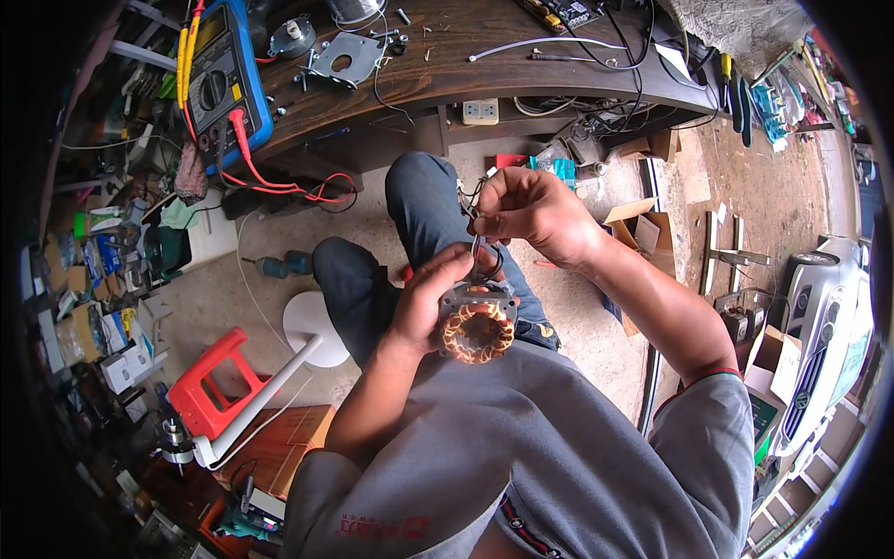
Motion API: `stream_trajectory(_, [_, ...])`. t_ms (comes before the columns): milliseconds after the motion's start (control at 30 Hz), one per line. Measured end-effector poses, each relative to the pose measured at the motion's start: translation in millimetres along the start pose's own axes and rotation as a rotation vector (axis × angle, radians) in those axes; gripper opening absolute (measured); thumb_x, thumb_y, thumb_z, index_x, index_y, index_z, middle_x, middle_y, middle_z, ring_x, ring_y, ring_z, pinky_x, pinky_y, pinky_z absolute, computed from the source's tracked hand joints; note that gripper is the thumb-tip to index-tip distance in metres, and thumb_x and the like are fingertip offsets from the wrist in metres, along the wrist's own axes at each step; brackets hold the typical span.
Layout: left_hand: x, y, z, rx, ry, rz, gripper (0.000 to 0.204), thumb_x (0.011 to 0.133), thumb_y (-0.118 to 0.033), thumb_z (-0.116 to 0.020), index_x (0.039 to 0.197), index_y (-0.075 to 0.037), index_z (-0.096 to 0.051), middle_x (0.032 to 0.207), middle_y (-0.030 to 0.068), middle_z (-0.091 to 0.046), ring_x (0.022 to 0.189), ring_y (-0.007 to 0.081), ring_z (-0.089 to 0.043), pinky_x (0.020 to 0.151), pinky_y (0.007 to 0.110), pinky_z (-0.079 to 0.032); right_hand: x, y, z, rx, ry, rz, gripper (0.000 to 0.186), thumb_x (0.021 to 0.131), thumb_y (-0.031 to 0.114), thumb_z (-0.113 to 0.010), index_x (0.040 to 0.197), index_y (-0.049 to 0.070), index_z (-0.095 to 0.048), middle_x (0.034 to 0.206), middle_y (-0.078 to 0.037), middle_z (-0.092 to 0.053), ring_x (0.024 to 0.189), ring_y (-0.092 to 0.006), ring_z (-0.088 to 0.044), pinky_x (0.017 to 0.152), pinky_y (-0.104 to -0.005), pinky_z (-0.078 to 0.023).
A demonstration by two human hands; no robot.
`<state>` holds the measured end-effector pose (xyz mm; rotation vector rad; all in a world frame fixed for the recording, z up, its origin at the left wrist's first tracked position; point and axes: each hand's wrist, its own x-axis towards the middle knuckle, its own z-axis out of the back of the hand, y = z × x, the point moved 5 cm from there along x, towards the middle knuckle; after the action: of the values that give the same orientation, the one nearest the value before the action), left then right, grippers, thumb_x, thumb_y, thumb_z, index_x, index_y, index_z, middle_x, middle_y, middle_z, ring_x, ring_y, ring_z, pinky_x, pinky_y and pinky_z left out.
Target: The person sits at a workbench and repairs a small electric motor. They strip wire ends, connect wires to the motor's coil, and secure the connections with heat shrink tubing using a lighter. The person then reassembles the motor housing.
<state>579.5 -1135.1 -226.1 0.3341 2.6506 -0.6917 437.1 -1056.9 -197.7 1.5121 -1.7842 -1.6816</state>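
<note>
Two hands busy over your lap, and here's how they stand: your left hand (430,296) is curled around the grey metal housing of a motor stator with a ring of copper windings laced in pale cord (479,311), its thumb and fingertips up by the leads. Your right hand (535,214) is closed in a pinch, thumb against forefinger, on the thin dark insulated wires (479,244).

The stator sits in the air just in front of your shirt, above your thighs. Its round bore faces up and back toward you; the axis through it tips away toward the dark brown wooden surface (447,63), and the wires run out that far side, roughly in line. Over on the surface, at left, lies a blue-edged multimeter (212,91), with a flat silver metal plate (326,63) nearby.
</note>
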Motion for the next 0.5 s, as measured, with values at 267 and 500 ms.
stream_trajectory(267, [-1.3,4.0,-3.8,-0.148,0.159,0.037,0.028,0.103,-0.029,-0.046,0.116,-0.004,-0.049,0.112,0.0157,-0.056,0.11,0.0296,-0.061,0.095,0.051,-0.054,-1.8,7.8,-8.5,0.045,0.145,0.045,0.009,0.088,-0.004,-0.069,0.09,0.001,-0.061,0.085,-0.004,-0.067,0.079,-0.0111,-0.064,0.074,-0.026,-0.052])
stream_trajectory(500, [0.0,8.4,0.3,-0.078,0.061,0.017,0.02,0.1,-0.029,-0.047,0.108,-0.01,-0.048,0.105,0.0185,-0.059,0.098,0.0459,-0.066,0.083,0.051,-0.056,-3.7,9.2,-10.0,0.048,0.136,0.022,0.01,0.088,-0.005,-0.069,0.09,0.001,-0.061,0.086,-0.005,-0.067,0.08,-0.0114,-0.065,0.074,-0.0245,-0.052])
